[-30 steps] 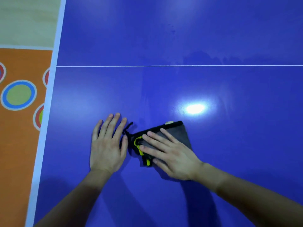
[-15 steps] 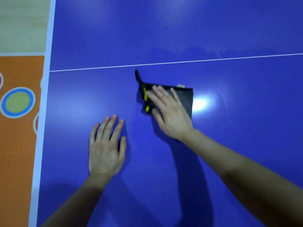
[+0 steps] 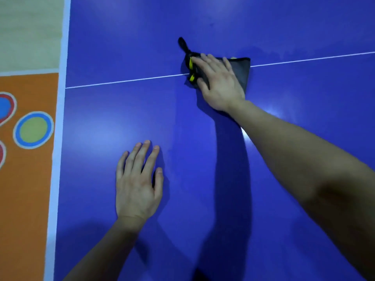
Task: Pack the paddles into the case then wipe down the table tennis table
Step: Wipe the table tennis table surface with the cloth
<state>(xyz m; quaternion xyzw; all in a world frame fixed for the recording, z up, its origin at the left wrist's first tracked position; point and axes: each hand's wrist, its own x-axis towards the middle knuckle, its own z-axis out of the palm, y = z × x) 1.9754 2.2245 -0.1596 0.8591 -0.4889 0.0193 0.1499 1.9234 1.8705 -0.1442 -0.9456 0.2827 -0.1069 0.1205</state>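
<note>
Wiping looked under way: one dark grey cloth [image 3: 241,71] with yellow trim lay across the white centre line [image 3: 125,81] of the table tennis table [image 3: 304,27], pressed flat under the straight fingers of the right hand [image 3: 220,82]. The left hand [image 3: 138,183] lay spread and empty, well to the near side of that line. No paddle or case showed, so packing seemed finished, with much tabletop probably left to wipe.
</note>
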